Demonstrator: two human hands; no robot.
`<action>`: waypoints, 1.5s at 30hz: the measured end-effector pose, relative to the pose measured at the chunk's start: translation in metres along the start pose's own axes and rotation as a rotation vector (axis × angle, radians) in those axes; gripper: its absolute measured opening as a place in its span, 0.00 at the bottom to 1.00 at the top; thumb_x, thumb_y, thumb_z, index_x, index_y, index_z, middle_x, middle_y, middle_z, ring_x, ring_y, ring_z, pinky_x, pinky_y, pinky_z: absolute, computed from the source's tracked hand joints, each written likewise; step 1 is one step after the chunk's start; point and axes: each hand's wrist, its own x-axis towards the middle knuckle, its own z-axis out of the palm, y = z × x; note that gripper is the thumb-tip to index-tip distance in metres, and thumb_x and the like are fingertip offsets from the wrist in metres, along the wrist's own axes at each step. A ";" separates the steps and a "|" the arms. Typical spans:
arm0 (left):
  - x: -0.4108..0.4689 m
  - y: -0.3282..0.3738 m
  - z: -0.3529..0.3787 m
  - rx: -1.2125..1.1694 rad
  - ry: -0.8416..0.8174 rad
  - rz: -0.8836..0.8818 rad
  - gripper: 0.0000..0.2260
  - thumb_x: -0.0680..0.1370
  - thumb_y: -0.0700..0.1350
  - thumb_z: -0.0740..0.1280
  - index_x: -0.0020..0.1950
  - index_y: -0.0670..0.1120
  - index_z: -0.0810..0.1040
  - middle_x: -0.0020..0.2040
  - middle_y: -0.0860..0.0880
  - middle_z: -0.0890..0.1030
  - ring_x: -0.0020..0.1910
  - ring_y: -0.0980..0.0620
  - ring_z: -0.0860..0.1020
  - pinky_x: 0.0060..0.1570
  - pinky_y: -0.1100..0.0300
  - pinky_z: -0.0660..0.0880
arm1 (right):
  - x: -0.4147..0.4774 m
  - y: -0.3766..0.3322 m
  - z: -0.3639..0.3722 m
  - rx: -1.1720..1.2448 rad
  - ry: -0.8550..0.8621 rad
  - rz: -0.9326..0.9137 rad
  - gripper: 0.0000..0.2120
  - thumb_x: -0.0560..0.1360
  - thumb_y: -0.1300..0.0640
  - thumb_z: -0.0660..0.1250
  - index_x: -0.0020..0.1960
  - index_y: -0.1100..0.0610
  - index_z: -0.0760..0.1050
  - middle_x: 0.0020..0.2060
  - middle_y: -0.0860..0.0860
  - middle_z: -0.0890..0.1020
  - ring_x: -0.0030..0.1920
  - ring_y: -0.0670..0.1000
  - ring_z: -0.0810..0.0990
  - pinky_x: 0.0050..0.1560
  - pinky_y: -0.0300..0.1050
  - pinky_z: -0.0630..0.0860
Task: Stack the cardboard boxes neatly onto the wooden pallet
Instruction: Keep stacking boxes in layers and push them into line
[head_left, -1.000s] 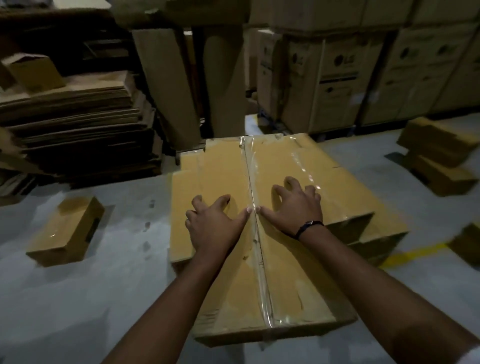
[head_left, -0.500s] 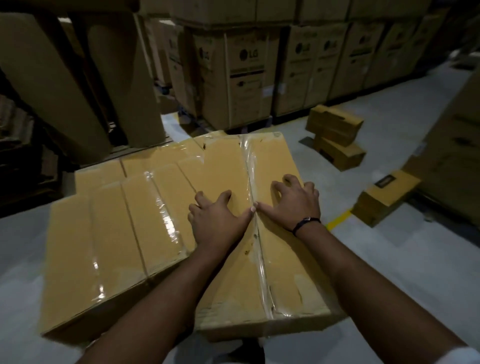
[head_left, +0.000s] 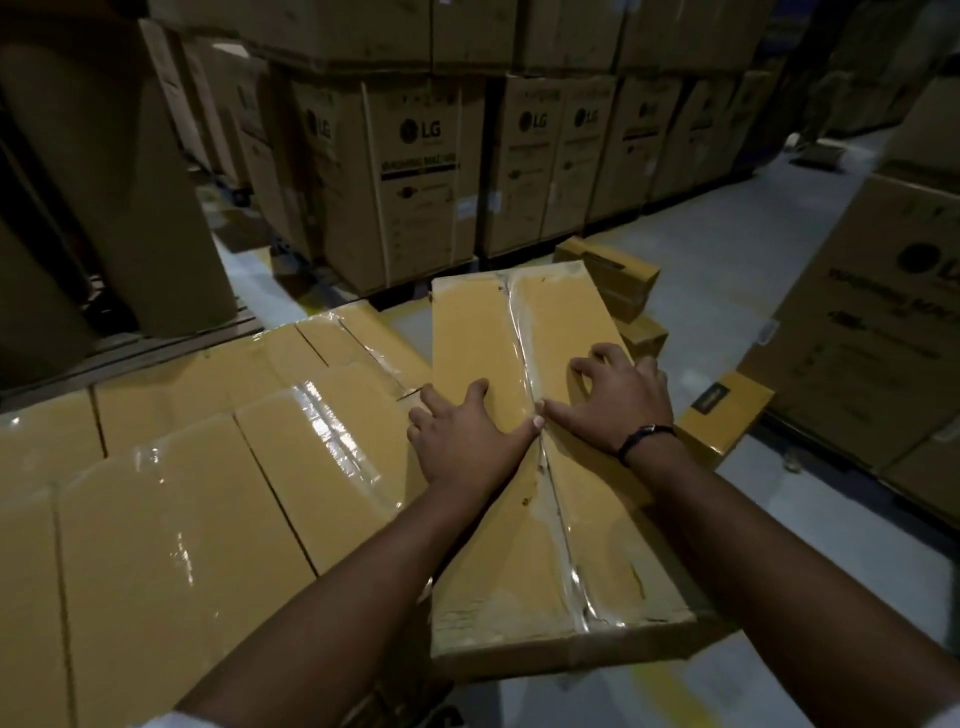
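A long taped cardboard box (head_left: 493, 545) lies in front of me, tape seam down its middle. My left hand (head_left: 467, 436) lies flat on its top left of the seam. My right hand (head_left: 618, 400), with a dark wristband, presses the top right of the seam with fingers spread and slightly bent. The thumbs nearly meet at the seam. To the left, several taped boxes (head_left: 197, 493) lie side by side in a flat layer against the long box. The pallet beneath is hidden.
Tall printed cartons (head_left: 415, 171) stand stacked behind. Another large carton (head_left: 878, 332) stands at right. Small boxes (head_left: 613, 275) sit on the grey floor beyond the long box, and one more (head_left: 727, 410) by my right wrist. Upright cardboard sheets (head_left: 119, 197) lean at left.
My view has swung right and the long box has come alongside the layer of boxes at left. Both hands have stayed pressed on its top.
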 end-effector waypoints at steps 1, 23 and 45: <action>0.015 0.004 0.006 -0.006 -0.008 0.006 0.41 0.67 0.80 0.60 0.75 0.61 0.68 0.74 0.38 0.62 0.69 0.35 0.66 0.67 0.43 0.65 | 0.015 0.002 0.003 -0.007 0.006 0.009 0.39 0.68 0.23 0.63 0.71 0.44 0.73 0.74 0.49 0.68 0.69 0.62 0.67 0.67 0.58 0.66; 0.209 0.046 0.115 -0.042 -0.084 -0.198 0.41 0.67 0.77 0.66 0.76 0.60 0.70 0.74 0.38 0.62 0.73 0.34 0.63 0.73 0.40 0.62 | 0.264 0.041 0.120 0.048 -0.111 -0.149 0.36 0.67 0.25 0.65 0.67 0.45 0.77 0.72 0.48 0.71 0.66 0.63 0.69 0.66 0.58 0.67; 0.209 -0.001 0.211 -0.266 -0.010 -0.763 0.39 0.70 0.74 0.67 0.76 0.56 0.70 0.81 0.47 0.60 0.73 0.41 0.70 0.67 0.41 0.74 | 0.327 0.032 0.297 0.213 -0.606 -0.648 0.31 0.75 0.36 0.64 0.75 0.44 0.65 0.78 0.50 0.59 0.72 0.64 0.61 0.71 0.61 0.65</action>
